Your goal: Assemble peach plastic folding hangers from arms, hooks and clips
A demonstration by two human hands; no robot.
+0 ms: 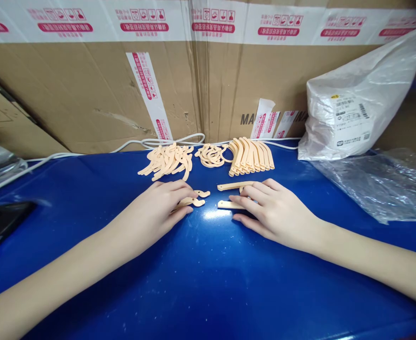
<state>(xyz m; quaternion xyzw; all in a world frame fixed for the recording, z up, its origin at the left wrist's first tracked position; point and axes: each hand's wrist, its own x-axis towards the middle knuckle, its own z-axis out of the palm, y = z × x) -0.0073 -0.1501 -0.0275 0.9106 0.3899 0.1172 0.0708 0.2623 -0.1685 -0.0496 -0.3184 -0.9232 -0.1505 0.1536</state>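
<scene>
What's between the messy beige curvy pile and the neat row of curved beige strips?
The head view shows a small heap of beige ring-like pieces.

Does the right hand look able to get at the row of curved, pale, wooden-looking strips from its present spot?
Likely yes: the right hand is just in front of the row of strips, with nothing visible blocking the way between them.

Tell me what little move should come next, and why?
Maybe slide the wavy pieces at the left grip toward the strips at the right grip, because their ends face each other across a gap.
</scene>
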